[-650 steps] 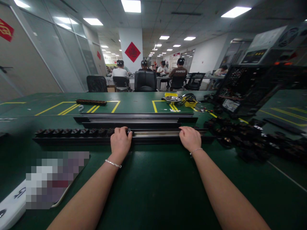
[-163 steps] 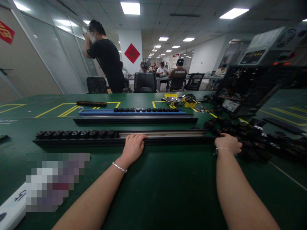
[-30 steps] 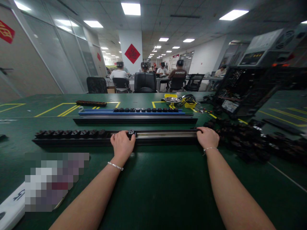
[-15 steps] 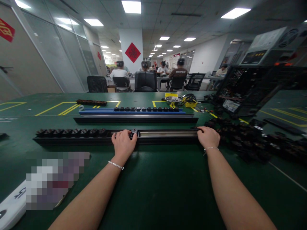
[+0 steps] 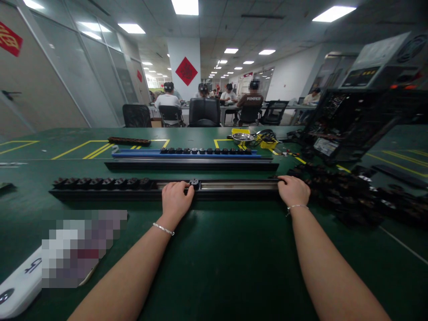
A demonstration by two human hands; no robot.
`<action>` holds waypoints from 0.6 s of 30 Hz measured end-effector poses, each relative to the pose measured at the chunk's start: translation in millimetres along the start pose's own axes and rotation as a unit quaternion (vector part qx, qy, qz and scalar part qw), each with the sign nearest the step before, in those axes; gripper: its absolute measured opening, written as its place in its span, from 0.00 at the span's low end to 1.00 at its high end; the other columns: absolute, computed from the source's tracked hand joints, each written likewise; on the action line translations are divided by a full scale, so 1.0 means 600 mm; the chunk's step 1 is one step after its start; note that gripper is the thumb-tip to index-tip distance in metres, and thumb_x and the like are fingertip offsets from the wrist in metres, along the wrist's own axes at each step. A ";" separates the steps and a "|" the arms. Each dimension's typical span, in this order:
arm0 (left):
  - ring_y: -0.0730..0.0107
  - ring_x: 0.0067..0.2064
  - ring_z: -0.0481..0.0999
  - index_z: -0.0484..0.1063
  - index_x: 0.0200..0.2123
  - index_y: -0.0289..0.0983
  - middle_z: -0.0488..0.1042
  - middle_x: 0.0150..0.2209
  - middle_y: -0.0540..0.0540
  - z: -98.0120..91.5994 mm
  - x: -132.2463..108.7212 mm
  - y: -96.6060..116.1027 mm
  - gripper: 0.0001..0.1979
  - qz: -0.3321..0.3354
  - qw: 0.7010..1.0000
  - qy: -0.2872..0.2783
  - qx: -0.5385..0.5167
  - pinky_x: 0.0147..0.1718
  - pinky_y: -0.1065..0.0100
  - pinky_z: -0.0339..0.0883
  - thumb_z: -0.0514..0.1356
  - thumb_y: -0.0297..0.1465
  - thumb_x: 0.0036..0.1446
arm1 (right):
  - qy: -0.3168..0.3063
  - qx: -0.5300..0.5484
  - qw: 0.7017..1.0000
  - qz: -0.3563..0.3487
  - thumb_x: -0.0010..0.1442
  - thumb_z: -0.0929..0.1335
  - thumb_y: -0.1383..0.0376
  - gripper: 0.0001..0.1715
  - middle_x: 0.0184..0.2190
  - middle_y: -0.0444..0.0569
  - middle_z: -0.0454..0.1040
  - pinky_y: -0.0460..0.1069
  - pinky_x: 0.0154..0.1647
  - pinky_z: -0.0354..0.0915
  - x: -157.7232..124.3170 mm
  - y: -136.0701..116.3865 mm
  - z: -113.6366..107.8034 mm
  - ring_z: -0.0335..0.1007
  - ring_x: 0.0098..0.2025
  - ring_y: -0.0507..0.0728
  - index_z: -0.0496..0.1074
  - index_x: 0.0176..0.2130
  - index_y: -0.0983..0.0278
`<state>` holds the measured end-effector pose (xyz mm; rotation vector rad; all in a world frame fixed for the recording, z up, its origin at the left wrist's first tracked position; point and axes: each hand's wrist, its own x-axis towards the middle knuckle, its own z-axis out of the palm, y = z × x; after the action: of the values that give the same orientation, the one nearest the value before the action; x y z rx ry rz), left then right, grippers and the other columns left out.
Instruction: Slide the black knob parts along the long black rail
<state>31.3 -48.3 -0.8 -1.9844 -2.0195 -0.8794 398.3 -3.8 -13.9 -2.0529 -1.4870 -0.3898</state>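
Observation:
A long black rail (image 5: 230, 194) lies across the green table in front of me, its channel lined with a metallic strip. Square black modules, probably sockets (image 5: 107, 182), sit in a row in its left part. One separate black module (image 5: 194, 182) stands in the channel near the middle. My left hand (image 5: 176, 198) is closed there, thumb and index finger at this module's left side, the other fingers curled over the rail; its exact grip is partly hidden. At the rail's right end, my right hand (image 5: 294, 191) is closed around it, fingertips over the far edge.
Behind lie another black rail (image 5: 190, 166) and a blue rail (image 5: 133, 154) bearing several modules. A pile of black modules (image 5: 334, 191) is at right, below an open computer case (image 5: 351, 120). A metal bowl (image 5: 243, 137) and a white object (image 5: 22, 281) also lie here.
The separate module sits slightly farther right along the channel, and my left hand has shifted a little right, uncovering more of it. My right hand keeps its hold on the rail's end.

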 end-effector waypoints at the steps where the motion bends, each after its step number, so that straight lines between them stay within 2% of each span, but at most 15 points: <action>1: 0.57 0.43 0.72 0.75 0.33 0.40 0.77 0.34 0.44 0.000 0.000 0.000 0.14 0.002 1.000 0.000 0.000 0.45 0.57 0.61 0.51 0.38 0.57 | 0.002 0.001 1.000 -0.001 0.52 0.59 0.65 0.21 0.40 0.46 0.77 0.53 0.48 0.59 0.000 0.000 0.000 0.66 0.48 0.58 0.77 0.38 0.60; 14: 0.60 0.38 0.75 0.76 0.33 0.39 0.78 0.32 0.45 0.007 0.006 -0.007 0.16 0.033 0.999 -0.019 -0.006 0.42 0.58 0.63 0.49 0.37 0.58 | 0.023 0.009 1.000 0.000 0.50 0.59 0.65 0.21 0.37 0.48 0.77 0.53 0.46 0.58 0.003 0.001 0.008 0.67 0.45 0.58 0.78 0.36 0.60; 18: 0.60 0.39 0.75 0.77 0.36 0.40 0.79 0.35 0.46 0.011 0.004 -0.006 0.15 0.065 0.997 -0.016 -0.025 0.43 0.58 0.63 0.51 0.35 0.58 | 0.018 0.006 1.000 0.002 0.51 0.59 0.65 0.21 0.37 0.48 0.77 0.53 0.46 0.58 0.003 -0.001 0.005 0.68 0.44 0.58 0.78 0.36 0.61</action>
<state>29.4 -42.3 -5.9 -2.1412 -1.8777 -0.8845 398.3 -0.6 -15.2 -2.0284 -1.4618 -0.4124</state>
